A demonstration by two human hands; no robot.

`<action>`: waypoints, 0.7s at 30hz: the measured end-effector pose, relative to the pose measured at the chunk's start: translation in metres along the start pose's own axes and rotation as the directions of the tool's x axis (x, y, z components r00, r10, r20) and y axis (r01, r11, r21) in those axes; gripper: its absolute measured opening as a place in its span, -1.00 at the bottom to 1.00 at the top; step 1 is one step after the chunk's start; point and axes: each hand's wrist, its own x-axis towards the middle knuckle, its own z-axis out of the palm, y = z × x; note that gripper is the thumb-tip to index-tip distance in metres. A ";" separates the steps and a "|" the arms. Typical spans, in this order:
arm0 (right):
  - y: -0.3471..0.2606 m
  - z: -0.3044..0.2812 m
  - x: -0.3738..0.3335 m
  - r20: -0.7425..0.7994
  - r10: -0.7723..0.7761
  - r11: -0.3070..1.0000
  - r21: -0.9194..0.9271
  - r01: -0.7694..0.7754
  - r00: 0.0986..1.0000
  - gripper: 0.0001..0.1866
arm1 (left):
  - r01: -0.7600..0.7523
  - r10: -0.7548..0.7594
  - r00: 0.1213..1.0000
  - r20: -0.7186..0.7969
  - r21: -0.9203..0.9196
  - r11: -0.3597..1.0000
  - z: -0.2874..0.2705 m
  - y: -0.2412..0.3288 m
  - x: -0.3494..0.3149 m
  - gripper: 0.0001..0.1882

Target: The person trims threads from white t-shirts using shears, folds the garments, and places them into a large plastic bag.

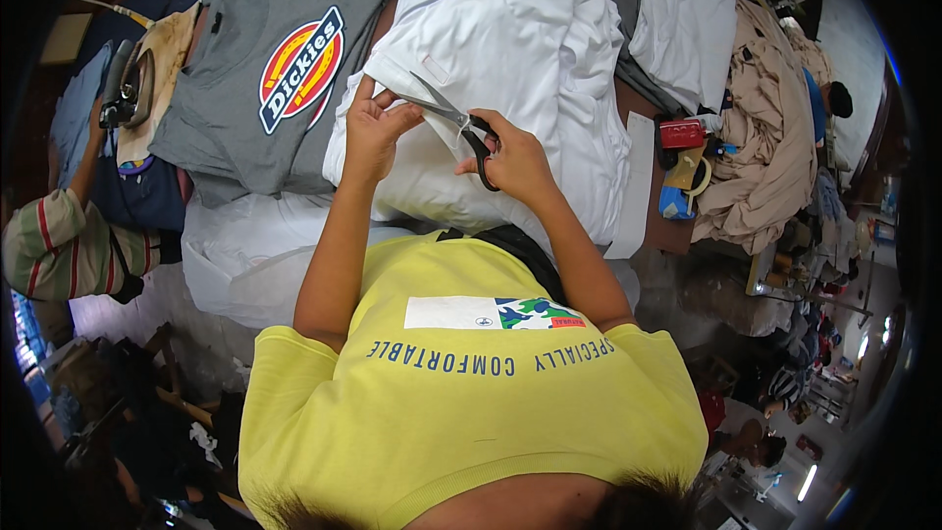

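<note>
White shirts [549, 49] lie in a heap on the table in front of me. My left hand [373, 142] pinches the edge of the top white shirt between thumb and fingers. In my right hand [518, 165] is a pair of scissors [479, 152] with black handles. The blades are spread and point left toward my left fingertips, over the white cloth. Whether they touch the cloth is hard to make out. A small pale label [433, 70] shows on the shirt just beyond the blades.
Grey T-shirts [231, 49] with a colourful print lie left of the heap. Farther left, a co-worker's striped sleeve [59, 240] reaches toward an iron [144, 88]. On the right are another white shirt [687, 29], a red box [681, 133], a tape roll [703, 177] and beige cloth [760, 128].
</note>
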 end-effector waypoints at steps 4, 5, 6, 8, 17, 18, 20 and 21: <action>-0.002 -0.001 0.002 0.012 0.022 1.000 0.000 -0.022 1.000 -0.21 | -0.022 0.022 1.000 -0.012 -0.002 1.000 -0.002 -0.001 0.001 -0.30; -0.001 -0.002 0.002 0.017 0.024 1.000 0.001 -0.024 1.000 -0.21 | -0.018 0.018 1.000 -0.011 -0.007 1.000 -0.002 -0.001 0.001 -0.30; 0.000 -0.003 0.001 0.021 0.027 1.000 0.002 -0.027 0.999 -0.20 | -0.015 0.014 1.000 -0.011 -0.013 1.000 -0.003 -0.001 0.001 -0.30; 0.003 -0.003 -0.001 0.025 0.030 1.000 0.000 -0.030 0.999 -0.20 | -0.008 0.008 1.000 -0.025 0.001 1.000 -0.003 -0.002 0.001 -0.31; 0.009 0.003 -0.004 0.020 0.023 0.999 0.029 -0.023 1.000 -0.21 | -0.013 0.013 1.000 -0.024 0.007 1.000 -0.001 -0.001 0.001 -0.30; 0.008 0.003 -0.003 0.005 0.006 0.999 0.031 -0.006 1.000 -0.21 | -0.015 0.015 1.000 -0.017 0.011 1.000 -0.001 -0.001 0.001 -0.30; 0.005 0.003 -0.001 -0.006 -0.014 1.000 0.019 0.014 1.000 -0.22 | -0.007 0.007 1.000 -0.010 0.005 1.000 0.000 -0.001 0.001 -0.27; 0.003 0.002 0.001 -0.003 -0.018 1.000 0.006 0.018 1.000 -0.22 | -0.002 0.003 1.000 -0.006 0.002 1.000 0.000 -0.001 0.000 -0.25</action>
